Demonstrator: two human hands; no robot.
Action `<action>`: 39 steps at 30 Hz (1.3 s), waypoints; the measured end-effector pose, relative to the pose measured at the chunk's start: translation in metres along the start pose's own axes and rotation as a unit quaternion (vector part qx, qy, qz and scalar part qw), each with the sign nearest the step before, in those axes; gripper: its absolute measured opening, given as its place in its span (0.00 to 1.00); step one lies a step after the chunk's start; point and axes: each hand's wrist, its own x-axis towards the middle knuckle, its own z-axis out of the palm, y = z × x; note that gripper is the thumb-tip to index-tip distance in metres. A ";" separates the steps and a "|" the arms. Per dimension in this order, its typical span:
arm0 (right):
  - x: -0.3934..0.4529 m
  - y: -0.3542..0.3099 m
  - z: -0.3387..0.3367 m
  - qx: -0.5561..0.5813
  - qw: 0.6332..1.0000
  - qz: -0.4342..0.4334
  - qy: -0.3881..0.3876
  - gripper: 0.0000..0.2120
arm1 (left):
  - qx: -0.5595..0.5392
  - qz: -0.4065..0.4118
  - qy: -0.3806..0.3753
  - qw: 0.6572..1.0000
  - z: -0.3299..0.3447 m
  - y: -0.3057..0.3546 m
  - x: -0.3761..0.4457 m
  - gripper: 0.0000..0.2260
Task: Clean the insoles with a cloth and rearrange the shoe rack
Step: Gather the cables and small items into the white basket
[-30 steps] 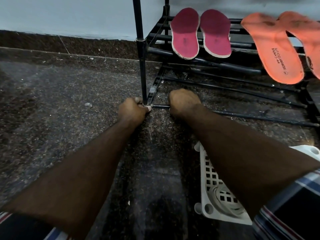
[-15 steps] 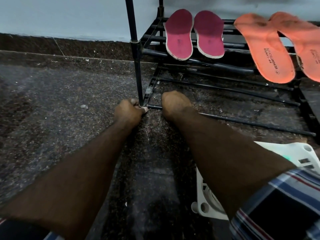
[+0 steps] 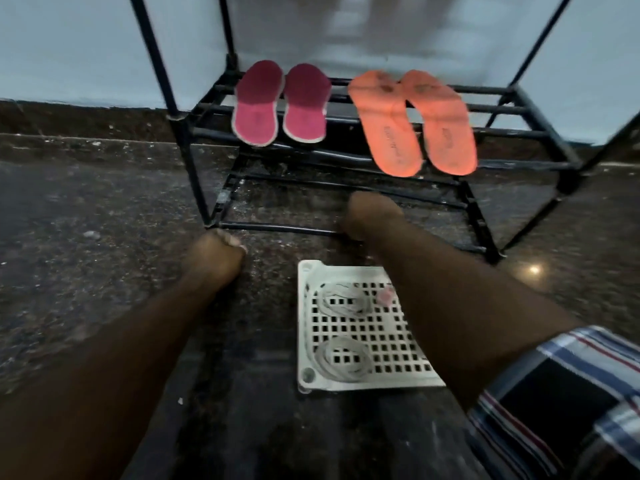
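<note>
Fingers of your left hand (image 3: 216,252) curl just off the shoe rack (image 3: 540,138), holding nothing; your right hand (image 3: 372,216) grips its bottom front bar (blurred).

I kneel on a dark speckled stone floor (image 3: 86,289), dusty and strewn with pale crumbs. A small bright glint of light (image 3: 534,270) reflects off it to my right. Ahead of me a dark stone skirting (image 3: 69,119) runs along the base of a plain pale blue wall (image 3: 76,46). The whole view is dim and a little blurred.
</note>
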 end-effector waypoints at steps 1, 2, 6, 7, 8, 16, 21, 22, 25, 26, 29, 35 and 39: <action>0.019 0.027 0.009 -0.001 1.000 0.016 -0.017 0.23 | 0.031 0.024 -0.040 0.998 0.009 0.008 -0.007 0.07; 0.048 0.060 0.025 -0.005 0.999 0.035 -0.031 0.26 | 0.049 0.039 -0.071 0.996 0.017 0.018 -0.013 0.09; 0.036 0.118 0.026 -0.048 0.994 0.064 -0.073 0.25 | 0.049 0.032 -0.164 0.985 0.042 0.049 -0.041 0.17; 0.007 0.112 0.009 -0.059 0.992 0.069 -0.091 0.24 | 0.046 0.022 -0.172 0.984 0.044 0.052 -0.047 0.17; -0.006 0.114 0.002 -0.060 0.990 0.079 -0.099 0.24 | 0.038 0.013 -0.175 0.984 0.045 0.052 -0.048 0.18; -0.008 0.144 0.005 -0.027 0.993 0.084 -0.075 0.17 | 0.027 -0.041 -0.195 0.980 0.030 0.047 -0.055 0.19; -0.027 0.154 0.002 0.025 0.994 0.071 -0.085 0.16 | 0.051 -0.083 -0.237 0.967 0.019 0.049 -0.079 0.20; -0.034 0.156 -0.002 0.048 0.993 0.070 -0.083 0.16 | 0.053 -0.091 -0.249 0.963 0.018 0.049 -0.084 0.20; -0.060 0.169 -0.011 0.119 0.988 0.079 -0.054 0.15 | 0.067 -0.111 -0.281 0.951 0.018 0.047 -0.099 0.19; -0.069 0.178 -0.011 0.138 0.986 0.092 -0.034 0.15 | 0.072 -0.117 -0.291 0.947 0.018 0.048 -0.105 0.18; -0.105 0.207 -0.007 0.203 0.969 0.141 0.023 0.13 | 0.092 -0.126 -0.311 0.938 0.019 0.049 -0.124 0.16; -0.165 0.222 0.012 0.271 0.946 0.172 -0.041 0.08 | 0.102 -0.104 -0.314 0.938 0.027 0.049 -0.157 0.08; -0.164 0.209 0.012 0.315 0.933 0.174 -0.006 0.06 | 0.162 -0.024 -0.242 0.956 0.029 0.056 -0.149 0.09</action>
